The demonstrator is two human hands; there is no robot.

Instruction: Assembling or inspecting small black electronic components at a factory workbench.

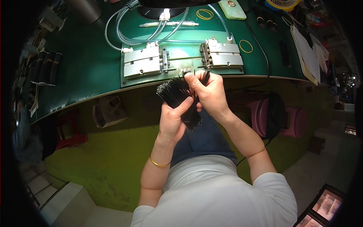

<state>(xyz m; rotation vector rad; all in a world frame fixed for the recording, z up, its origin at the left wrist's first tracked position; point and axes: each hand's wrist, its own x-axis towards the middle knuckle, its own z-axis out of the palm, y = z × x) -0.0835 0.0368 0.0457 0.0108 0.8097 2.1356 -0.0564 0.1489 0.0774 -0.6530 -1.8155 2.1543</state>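
Note:
My left hand (172, 120) is closed around a thick bundle of thin black strips (171, 92), its thumb lying across them. The bundle's upper ends fan out to the left, and its lower ends come out below my fingers. My right hand (211, 92) pinches a smaller group of black strips (205, 77) between thumb and fingers, right beside the bundle. Both hands are in front of the table edge, above my lap. Just beyond them, a fixture on the green table carries a left silver metal block (141, 62) and a right silver metal block (225, 55).
Clear hoses (119, 28) run into the blocks. Behind them lie a pen (170, 24), rubber bands (204, 14) and a pale green phone case (231, 9). Banded black bundles (48, 68) lie at the left; papers (304, 53) at the right. A pink stool (259, 115) stands below.

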